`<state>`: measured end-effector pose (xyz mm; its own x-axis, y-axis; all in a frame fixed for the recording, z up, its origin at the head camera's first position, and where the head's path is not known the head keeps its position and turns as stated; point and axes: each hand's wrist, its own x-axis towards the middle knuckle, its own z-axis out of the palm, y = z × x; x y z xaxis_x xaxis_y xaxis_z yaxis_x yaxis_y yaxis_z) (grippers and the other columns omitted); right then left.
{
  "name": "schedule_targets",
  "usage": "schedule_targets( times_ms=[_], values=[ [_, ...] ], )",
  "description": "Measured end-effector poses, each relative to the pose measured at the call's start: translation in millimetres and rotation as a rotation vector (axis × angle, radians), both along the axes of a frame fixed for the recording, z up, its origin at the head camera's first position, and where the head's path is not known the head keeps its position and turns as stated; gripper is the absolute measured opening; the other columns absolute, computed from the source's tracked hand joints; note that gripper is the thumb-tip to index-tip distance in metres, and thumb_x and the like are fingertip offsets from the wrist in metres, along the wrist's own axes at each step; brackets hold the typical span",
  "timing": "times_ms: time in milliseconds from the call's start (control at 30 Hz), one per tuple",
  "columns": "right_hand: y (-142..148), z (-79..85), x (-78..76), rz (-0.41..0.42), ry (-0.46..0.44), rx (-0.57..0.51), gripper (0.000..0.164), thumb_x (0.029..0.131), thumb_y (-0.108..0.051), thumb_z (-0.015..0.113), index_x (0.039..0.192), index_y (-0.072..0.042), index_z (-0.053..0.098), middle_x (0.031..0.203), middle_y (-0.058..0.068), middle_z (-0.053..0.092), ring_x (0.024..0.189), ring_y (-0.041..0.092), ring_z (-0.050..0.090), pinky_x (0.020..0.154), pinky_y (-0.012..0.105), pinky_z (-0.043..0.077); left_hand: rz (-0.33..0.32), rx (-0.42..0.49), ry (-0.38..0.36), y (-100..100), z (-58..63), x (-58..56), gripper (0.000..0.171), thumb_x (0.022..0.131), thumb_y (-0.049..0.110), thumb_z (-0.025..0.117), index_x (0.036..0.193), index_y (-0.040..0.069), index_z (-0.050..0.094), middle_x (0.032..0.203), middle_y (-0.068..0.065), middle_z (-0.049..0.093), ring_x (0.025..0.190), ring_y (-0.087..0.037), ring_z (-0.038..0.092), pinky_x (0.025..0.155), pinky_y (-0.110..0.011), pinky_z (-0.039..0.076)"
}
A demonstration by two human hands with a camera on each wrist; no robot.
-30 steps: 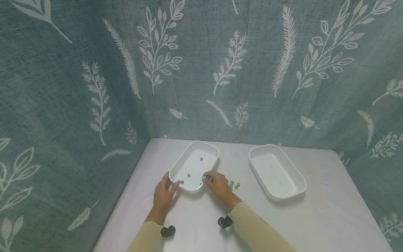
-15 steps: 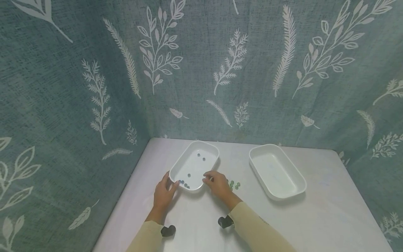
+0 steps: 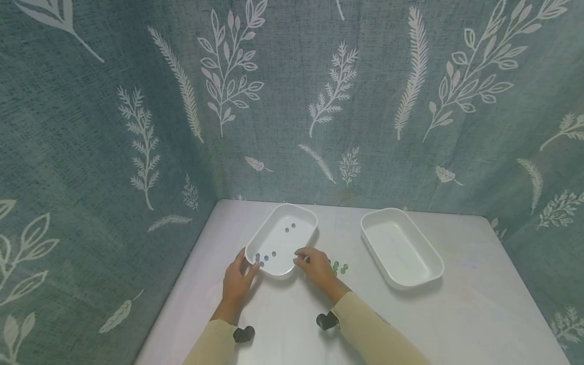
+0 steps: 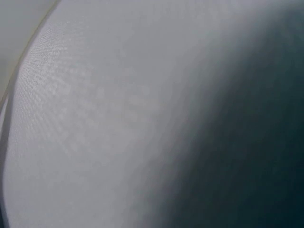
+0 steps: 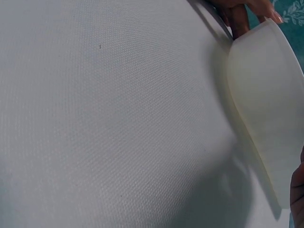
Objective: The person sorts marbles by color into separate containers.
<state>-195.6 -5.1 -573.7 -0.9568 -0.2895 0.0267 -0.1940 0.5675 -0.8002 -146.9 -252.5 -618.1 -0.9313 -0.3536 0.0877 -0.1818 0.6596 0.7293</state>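
A white rectangular tray point(image 3: 301, 242) with rounded corners stands left of centre in the head view. My left hand point(image 3: 236, 279) grips its near left corner, thumb over the rim and fingers along the outside. At the right side my right hand point(image 3: 318, 267) pinches the rim between thumb and fingers. Inside the tray lie several small bluish marbles point(image 3: 266, 258), most of them near my left thumb and two towards the far end. The right wrist view shows the tray's outer wall point(image 5: 266, 95) close over its shadow.
Several green marbles point(image 3: 344, 266) lie on the white tabletop point(image 3: 479, 304) just beyond my right hand, partly hidden by it. A second white tray point(image 3: 403, 253) stands to the right with nothing in it. Behind the table hangs a green leaf-patterned curtain point(image 3: 292, 101).
The marbles have rolled about inside the left tray; more show now than a second ago, gathered near the left hand and at the far end. Both hands stay on the rim.
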Motion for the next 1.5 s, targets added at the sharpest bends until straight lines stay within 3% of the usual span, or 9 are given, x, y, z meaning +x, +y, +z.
schedule_targets(
  times_ms=[300, 533, 700, 900, 1033, 1167, 1333, 1500],
  values=[
    [6.1, 1.8, 2.3, 0.027, -0.004, -0.047, 0.027, 0.095, -0.029, 0.063, 0.118, -0.016, 0.065, 0.1, -0.009, 0.062, 0.08, 0.01, 0.055, 0.065, 0.025, 0.051, -0.011, -0.001, 0.004, -0.3, 0.3, 2.4, 0.074, 0.089, 0.058, 0.06, 0.15, 0.023, 0.037, 0.149, -0.01, 0.043, 0.135, -0.038, 0.037, 0.108, -0.063, 0.024],
    [21.5, 2.3, -2.8, 0.001, 0.005, -0.014, 0.026, 0.094, -0.028, 0.065, 0.119, -0.02, 0.066, 0.097, -0.013, 0.06, 0.082, 0.009, 0.055, 0.067, 0.025, 0.05, -0.03, -0.006, 0.0, -1.9, 6.4, -0.5, 0.075, 0.09, 0.058, 0.059, 0.151, 0.022, 0.035, 0.15, -0.011, 0.041, 0.136, -0.04, 0.036, 0.108, -0.064, 0.023],
    [47.6, 6.4, -4.1, -0.026, 0.054, -0.047, 0.025, 0.094, -0.026, 0.066, 0.118, -0.018, 0.067, 0.094, -0.013, 0.061, 0.083, 0.01, 0.054, 0.07, 0.028, 0.05, -0.073, 0.07, -0.031, -3.4, 10.7, -3.7, 0.073, 0.092, 0.058, 0.055, 0.152, 0.024, 0.032, 0.151, -0.011, 0.039, 0.138, -0.039, 0.032, 0.11, -0.063, 0.02],
    [85.0, 15.0, -1.2, -0.051, 0.14, -0.067, 0.023, 0.093, -0.023, 0.068, 0.114, -0.015, 0.068, 0.091, -0.013, 0.062, 0.077, 0.009, 0.055, 0.066, 0.028, 0.05, -0.154, 0.165, -0.067, -10.5, 17.1, 0.0, 0.076, 0.094, 0.063, 0.046, 0.153, 0.019, 0.028, 0.149, -0.016, 0.041, 0.139, -0.038, 0.032, 0.112, -0.06, 0.02],
    [111.5, 23.0, 1.7, -0.106, 0.184, -0.062, 0.022, 0.091, -0.021, 0.07, 0.112, -0.014, 0.07, 0.09, -0.01, 0.063, 0.074, 0.01, 0.055, 0.063, 0.028, 0.05, -0.122, 0.132, -0.063, -6.6, 27.4, 1.0, 0.083, 0.09, 0.066, 0.05, 0.153, 0.018, 0.027, 0.147, -0.016, 0.044, 0.137, -0.039, 0.034, 0.11, -0.062, 0.022],
    [136.1, 29.8, 6.7, -0.154, 0.23, -0.041, 0.021, 0.091, -0.021, 0.07, 0.111, -0.014, 0.07, 0.09, -0.008, 0.064, 0.073, 0.011, 0.055, 0.062, 0.029, 0.05, -0.055, 0.143, 0.001, 1.3, 38.0, 0.8, 0.083, 0.089, 0.063, 0.055, 0.152, 0.016, 0.03, 0.143, -0.017, 0.048, 0.136, -0.041, 0.036, 0.108, -0.063, 0.025],
    [167.3, 31.1, 14.1, -0.209, 0.305, -0.04, 0.019, 0.092, -0.018, 0.069, 0.11, -0.011, 0.07, 0.096, -0.002, 0.068, 0.08, 0.014, 0.06, 0.069, 0.034, 0.054, 0.007, 0.101, 0.077, 12.1, 46.8, -3.0, 0.071, 0.093, 0.053, 0.058, 0.148, 0.013, 0.039, 0.14, -0.016, 0.051, 0.134, -0.038, 0.04, 0.108, -0.059, 0.03],
    [197.7, 30.8, 21.0, -0.289, 0.38, -0.013, 0.018, 0.091, -0.016, 0.07, 0.106, -0.008, 0.07, 0.1, 0.003, 0.07, 0.084, 0.017, 0.063, 0.072, 0.035, 0.055, 0.047, 0.059, 0.073, 18.9, 56.4, -4.5, 0.059, 0.095, 0.039, 0.06, 0.145, 0.011, 0.044, 0.142, -0.016, 0.049, 0.135, -0.037, 0.04, 0.109, -0.054, 0.031]
  ],
)
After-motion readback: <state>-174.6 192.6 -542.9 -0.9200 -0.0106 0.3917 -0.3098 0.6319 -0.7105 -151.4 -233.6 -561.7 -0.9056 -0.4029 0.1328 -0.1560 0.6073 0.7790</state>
